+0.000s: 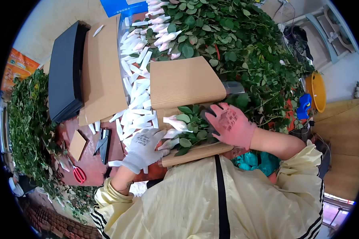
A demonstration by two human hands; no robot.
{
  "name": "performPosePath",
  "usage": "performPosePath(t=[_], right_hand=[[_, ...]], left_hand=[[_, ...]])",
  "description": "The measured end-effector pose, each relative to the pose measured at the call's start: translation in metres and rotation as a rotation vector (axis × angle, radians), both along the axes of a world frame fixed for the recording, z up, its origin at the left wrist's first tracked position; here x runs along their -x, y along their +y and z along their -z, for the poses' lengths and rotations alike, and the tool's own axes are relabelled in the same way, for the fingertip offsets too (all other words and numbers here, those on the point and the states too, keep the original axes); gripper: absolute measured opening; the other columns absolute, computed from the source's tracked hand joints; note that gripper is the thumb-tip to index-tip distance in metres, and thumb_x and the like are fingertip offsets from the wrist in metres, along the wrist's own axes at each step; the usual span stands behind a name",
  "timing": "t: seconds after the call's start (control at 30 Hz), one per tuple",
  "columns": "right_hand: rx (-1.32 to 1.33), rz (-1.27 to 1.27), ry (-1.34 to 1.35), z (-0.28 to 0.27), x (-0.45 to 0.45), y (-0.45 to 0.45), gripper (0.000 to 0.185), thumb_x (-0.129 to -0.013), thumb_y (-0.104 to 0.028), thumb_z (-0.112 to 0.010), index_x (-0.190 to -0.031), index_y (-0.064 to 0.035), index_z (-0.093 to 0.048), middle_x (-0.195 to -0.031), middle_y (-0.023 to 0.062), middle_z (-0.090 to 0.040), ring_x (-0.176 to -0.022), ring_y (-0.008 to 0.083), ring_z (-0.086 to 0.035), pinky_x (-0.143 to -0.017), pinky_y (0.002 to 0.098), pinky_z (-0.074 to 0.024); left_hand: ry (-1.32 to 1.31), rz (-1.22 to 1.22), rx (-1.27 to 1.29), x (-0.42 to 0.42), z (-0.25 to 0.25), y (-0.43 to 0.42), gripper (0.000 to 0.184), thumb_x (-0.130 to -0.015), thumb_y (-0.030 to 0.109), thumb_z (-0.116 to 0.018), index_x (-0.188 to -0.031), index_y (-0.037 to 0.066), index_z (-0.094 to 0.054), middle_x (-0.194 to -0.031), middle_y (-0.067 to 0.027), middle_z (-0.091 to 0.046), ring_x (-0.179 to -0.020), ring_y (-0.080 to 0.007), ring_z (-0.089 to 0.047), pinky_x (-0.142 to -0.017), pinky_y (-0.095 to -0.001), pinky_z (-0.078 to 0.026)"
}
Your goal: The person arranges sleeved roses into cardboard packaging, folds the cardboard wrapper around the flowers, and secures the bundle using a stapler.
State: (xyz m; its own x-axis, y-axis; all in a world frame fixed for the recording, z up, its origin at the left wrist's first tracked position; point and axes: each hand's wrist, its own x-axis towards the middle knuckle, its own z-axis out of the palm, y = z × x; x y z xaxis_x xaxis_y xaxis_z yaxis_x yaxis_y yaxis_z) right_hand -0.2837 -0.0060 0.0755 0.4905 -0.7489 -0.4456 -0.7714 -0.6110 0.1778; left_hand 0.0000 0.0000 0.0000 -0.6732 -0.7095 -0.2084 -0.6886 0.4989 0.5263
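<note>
My left hand [144, 146], in a pale grey work glove, has its fingers spread beside the lowest of several rose buds in white netting sleeves [178, 124]. Its fingertips touch that bud. My right hand [229, 124] wears a pink glove with dark fingertips; its fingers lie apart over the leafy rose stems [197, 123]. The buds and stems rest on a sheet of brown corrugated cardboard [197, 153], whose near edge is against my body. Just beyond, a folded cardboard piece [185, 81] lies flat. The undersides of both hands are hidden.
Loose white netting sleeves [139, 91] lie left of the cardboard. A black stapler [103, 146] and red-handled scissors [79, 174] are at the left. Dark boards [68, 71] are stacked behind. Leafy roses [251, 59] are heaped at the back right, near a yellow basin [318, 92].
</note>
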Motion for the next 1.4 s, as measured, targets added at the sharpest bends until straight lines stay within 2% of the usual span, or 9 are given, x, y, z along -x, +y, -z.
performPosePath(t=[0.07, 0.17, 0.33, 0.7, 0.83, 1.0, 1.23, 1.33, 1.4], right_hand=[[-0.286, 0.074, -0.200, -0.014, -0.008, 0.008, 0.066, -0.077, -0.045, -0.059, -0.128, -0.0059, -0.045, -0.118, 0.0147, -0.048, -0.109, 0.0304, -0.048, -0.094, 0.0398, -0.0377], [-0.059, -0.106, -0.187, 0.043, -0.018, -0.019, 0.048, -0.079, -0.038, -0.059, -0.115, -0.0066, -0.050, -0.100, 0.0107, -0.053, -0.096, 0.0239, -0.055, -0.085, 0.0352, -0.0425], [-0.146, -0.079, -0.289, 0.054, -0.007, -0.027, 0.038, -0.078, -0.030, -0.060, -0.110, -0.0106, -0.056, -0.096, 0.0078, -0.057, -0.089, 0.0227, -0.058, -0.082, 0.0341, -0.0443], [-0.095, 0.007, -0.484, 0.060, -0.012, -0.010, 0.046, -0.077, -0.036, -0.062, -0.111, -0.0061, -0.050, -0.102, 0.0116, -0.058, -0.088, 0.0268, -0.061, -0.074, 0.0381, -0.0478], [-0.191, 0.253, -0.634, 0.076, -0.002, -0.018, 0.045, -0.076, -0.032, -0.065, -0.111, -0.0071, -0.050, -0.103, 0.0120, -0.058, -0.088, 0.0276, -0.061, -0.074, 0.0384, -0.0477], [-0.144, -0.161, -0.515, 0.082, -0.010, -0.008, 0.044, -0.078, -0.030, -0.061, -0.117, -0.0099, -0.054, -0.101, 0.0085, -0.059, -0.087, 0.0247, -0.061, -0.070, 0.0377, -0.0483], [0.004, -0.285, -0.557, 0.095, -0.034, -0.017, 0.028, -0.086, -0.016, -0.043, -0.111, -0.0104, -0.056, -0.085, 0.0069, -0.061, -0.072, 0.0248, -0.062, -0.057, 0.0378, -0.0461], [0.011, -0.293, -0.579, 0.097, -0.029, -0.014, 0.022, -0.086, -0.018, -0.044, -0.102, -0.0099, -0.056, -0.084, 0.0078, -0.060, -0.070, 0.0248, -0.062, -0.056, 0.0377, -0.0462], [0.003, -0.304, -0.581, 0.087, -0.028, -0.010, 0.019, -0.086, -0.018, -0.045, -0.098, -0.0097, -0.056, -0.084, 0.0082, -0.060, -0.069, 0.0247, -0.062, -0.055, 0.0376, -0.0463]], left_hand=[[0.074, -0.150, -0.165, 0.005, 0.010, 0.014, 0.052, -0.076, 0.038, -0.066, -0.117, 0.009, -0.056, -0.104, -0.0139, -0.059, -0.099, -0.0296, -0.056, -0.084, -0.0410, -0.043], [0.110, -0.190, -0.216, 0.010, 0.006, -0.027, 0.046, -0.077, 0.035, -0.065, -0.114, 0.008, -0.057, -0.094, -0.0144, -0.061, -0.091, -0.0327, -0.058, -0.079, -0.0413, -0.044], [0.232, -0.201, -0.256, 0.017, 0.018, -0.018, 0.023, -0.081, 0.022, -0.059, -0.098, 0.006, -0.062, -0.088, -0.0152, -0.061, -0.084, -0.0337, -0.058, -0.075, -0.0417, -0.044], [0.289, -0.273, -0.011, 0.028, 0.042, -0.028, 0.021, -0.081, 0.018, -0.061, -0.097, 0.006, -0.063, -0.092, -0.0139, -0.062, -0.088, -0.0333, -0.058, -0.080, -0.0410, -0.045], [0.284, -0.260, 0.043, 0.023, 0.040, -0.031, 0.022, -0.080, 0.019, -0.062, -0.098, 0.007, -0.063, -0.092, -0.0129, -0.062, -0.088, -0.0325, -0.059, -0.079, -0.0407, -0.046], [0.340, -0.294, 0.079, 0.027, 0.042, -0.040, 0.020, -0.078, 0.017, -0.065, -0.094, 0.006, -0.066, -0.087, -0.0115, -0.064, -0.082, -0.0291, -0.060, -0.074, -0.0383, -0.047], [0.327, -0.219, -0.045, 0.037, 0.039, -0.040, 0.021, -0.076, 0.019, -0.066, -0.095, 0.009, -0.067, -0.087, -0.0086, -0.064, -0.082, -0.0274, -0.060, -0.074, -0.0370, -0.048], [0.256, -0.175, 0.307, 0.029, 0.009, -0.029, 0.022, -0.077, 0.023, -0.063, -0.097, 0.015, -0.065, -0.091, -0.0038, -0.061, -0.085, -0.0265, -0.059, -0.072, -0.0391, -0.046], [0.275, -0.079, 0.203, 0.030, 0.022, -0.026, 0.023, -0.077, 0.024, -0.063, -0.098, 0.016, -0.065, -0.093, -0.0036, -0.060, -0.085, -0.0262, -0.059, -0.072, -0.0391, -0.047]])
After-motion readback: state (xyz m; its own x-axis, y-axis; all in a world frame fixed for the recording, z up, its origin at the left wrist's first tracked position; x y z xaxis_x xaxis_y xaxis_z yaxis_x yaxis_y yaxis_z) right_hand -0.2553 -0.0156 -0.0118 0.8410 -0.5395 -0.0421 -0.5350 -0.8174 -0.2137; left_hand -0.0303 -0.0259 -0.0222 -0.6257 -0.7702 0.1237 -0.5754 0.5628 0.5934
